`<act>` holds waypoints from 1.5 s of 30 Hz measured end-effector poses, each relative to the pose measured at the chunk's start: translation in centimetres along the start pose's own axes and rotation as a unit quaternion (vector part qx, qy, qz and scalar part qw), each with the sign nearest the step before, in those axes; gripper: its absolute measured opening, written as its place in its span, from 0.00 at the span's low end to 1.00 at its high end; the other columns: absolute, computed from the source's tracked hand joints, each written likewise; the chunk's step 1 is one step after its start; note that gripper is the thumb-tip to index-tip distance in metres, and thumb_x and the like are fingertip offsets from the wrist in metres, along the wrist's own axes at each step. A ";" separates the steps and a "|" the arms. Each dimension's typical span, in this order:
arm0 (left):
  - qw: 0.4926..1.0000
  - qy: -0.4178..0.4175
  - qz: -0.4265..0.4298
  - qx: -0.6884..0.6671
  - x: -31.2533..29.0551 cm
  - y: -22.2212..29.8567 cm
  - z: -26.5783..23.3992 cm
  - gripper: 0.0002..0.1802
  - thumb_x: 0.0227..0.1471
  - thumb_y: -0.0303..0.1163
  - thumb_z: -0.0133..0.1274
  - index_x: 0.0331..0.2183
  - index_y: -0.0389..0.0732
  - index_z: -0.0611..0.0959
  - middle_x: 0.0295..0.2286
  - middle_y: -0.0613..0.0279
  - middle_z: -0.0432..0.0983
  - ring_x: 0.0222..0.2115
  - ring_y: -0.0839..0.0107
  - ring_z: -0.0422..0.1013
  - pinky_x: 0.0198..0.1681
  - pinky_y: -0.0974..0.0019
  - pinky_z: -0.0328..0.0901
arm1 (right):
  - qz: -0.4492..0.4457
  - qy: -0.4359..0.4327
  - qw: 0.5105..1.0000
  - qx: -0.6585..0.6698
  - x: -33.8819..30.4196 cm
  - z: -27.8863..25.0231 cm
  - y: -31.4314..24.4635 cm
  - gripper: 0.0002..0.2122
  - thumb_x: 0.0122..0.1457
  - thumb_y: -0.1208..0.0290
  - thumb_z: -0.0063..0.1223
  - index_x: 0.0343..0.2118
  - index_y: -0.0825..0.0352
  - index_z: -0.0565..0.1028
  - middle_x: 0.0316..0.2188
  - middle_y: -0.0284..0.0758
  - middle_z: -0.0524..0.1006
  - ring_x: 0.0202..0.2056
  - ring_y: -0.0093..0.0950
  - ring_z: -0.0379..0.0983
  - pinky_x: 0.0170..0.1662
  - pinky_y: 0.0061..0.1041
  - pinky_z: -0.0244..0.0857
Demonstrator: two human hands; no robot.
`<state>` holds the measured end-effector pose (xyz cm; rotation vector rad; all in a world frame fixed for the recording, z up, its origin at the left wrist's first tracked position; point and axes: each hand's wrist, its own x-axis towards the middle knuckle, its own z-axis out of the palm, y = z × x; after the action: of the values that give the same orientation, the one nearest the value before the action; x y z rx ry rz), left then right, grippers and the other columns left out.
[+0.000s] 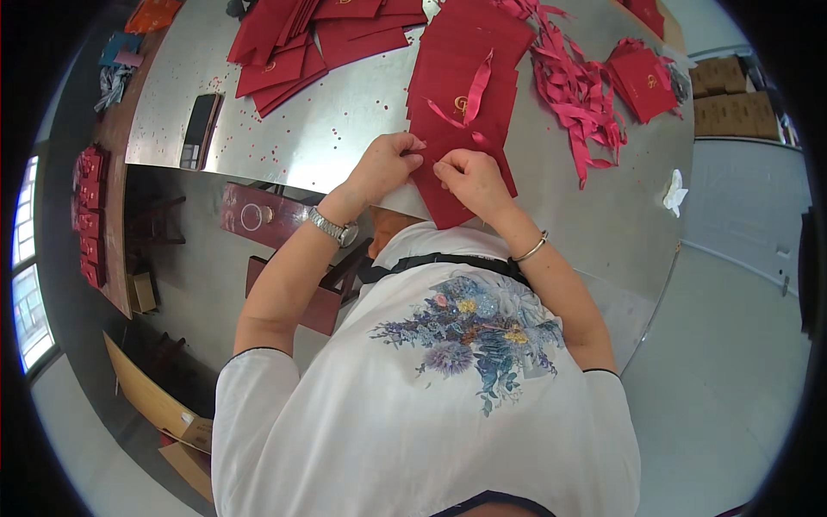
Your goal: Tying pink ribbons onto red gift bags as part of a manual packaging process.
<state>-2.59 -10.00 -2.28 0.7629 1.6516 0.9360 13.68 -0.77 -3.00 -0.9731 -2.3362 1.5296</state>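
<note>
Lay on metal table (345, 129): dark phone (200, 129) at 9 o'clock, loose red ribbon heap (579, 86) at 2 o'clock, white paper scrap (674, 191) at 3 o'clock.

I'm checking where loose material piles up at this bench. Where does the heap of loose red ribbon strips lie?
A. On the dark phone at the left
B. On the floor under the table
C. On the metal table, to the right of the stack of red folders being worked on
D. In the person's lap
C: the ribbon heap lies on the metal table, right of the stack of red folders at which the left hand and right hand work.
</note>
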 end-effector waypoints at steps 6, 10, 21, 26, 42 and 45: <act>0.999 -0.001 -0.003 -0.037 0.5 -0.5 -0.1 0.12 0.51 0.24 0.51 0.39 0.31 0.78 0.31 0.61 0.76 0.29 0.75 0.71 0.29 0.71 0.70 | 0.011 -0.009 0.998 0.056 0.0 0.1 -0.1 0.09 0.57 0.69 0.53 0.28 0.72 0.77 0.19 0.32 0.76 0.22 0.18 0.71 0.28 0.20 0.65; 0.997 -0.010 -0.024 -0.079 0.6 -0.9 -0.1 0.10 0.52 0.23 0.51 0.39 0.32 0.78 0.32 0.62 0.75 0.30 0.75 0.71 0.30 0.71 0.71 | 0.004 -0.004 1.000 0.026 0.2 0.3 0.0 0.09 0.57 0.69 0.53 0.29 0.72 0.77 0.19 0.32 0.76 0.22 0.18 0.70 0.27 0.21 0.64; 0.968 -0.066 -0.066 -0.232 2.2 -3.5 0.1 0.07 0.53 0.23 0.50 0.37 0.35 0.77 0.32 0.62 0.74 0.32 0.74 0.71 0.30 0.71 0.72 | 0.075 0.020 0.997 0.006 0.9 0.9 0.0 0.11 0.52 0.65 0.56 0.27 0.69 0.79 0.20 0.40 0.78 0.23 0.32 0.76 0.31 0.30 0.69; 0.981 -0.038 -0.064 -0.180 2.2 -2.9 0.2 0.08 0.53 0.24 0.51 0.38 0.35 0.77 0.32 0.63 0.74 0.32 0.74 0.71 0.29 0.70 0.72 | 0.073 0.006 0.997 0.009 0.9 0.7 -0.3 0.10 0.52 0.65 0.56 0.27 0.68 0.80 0.19 0.38 0.78 0.22 0.29 0.76 0.30 0.28 0.68; 0.996 0.052 0.050 0.051 0.1 -0.9 0.9 0.12 0.51 0.24 0.51 0.40 0.34 0.77 0.28 0.61 0.75 0.24 0.76 0.71 0.29 0.72 0.68 | 0.128 -0.016 0.984 0.127 1.5 0.6 0.1 0.09 0.57 0.70 0.54 0.26 0.72 0.77 0.18 0.30 0.75 0.21 0.16 0.68 0.25 0.18 0.61; 0.997 0.057 0.043 0.042 0.1 -0.8 0.9 0.12 0.51 0.25 0.52 0.40 0.34 0.77 0.28 0.60 0.76 0.24 0.76 0.72 0.29 0.72 0.68 | 0.106 -0.014 0.991 0.086 1.4 0.7 -0.1 0.09 0.57 0.70 0.54 0.26 0.72 0.77 0.18 0.30 0.75 0.21 0.16 0.68 0.25 0.18 0.61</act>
<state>-1.77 -10.11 -3.14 0.8559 1.7788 0.9923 12.16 -0.47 -3.53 -1.1933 -2.1323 1.7998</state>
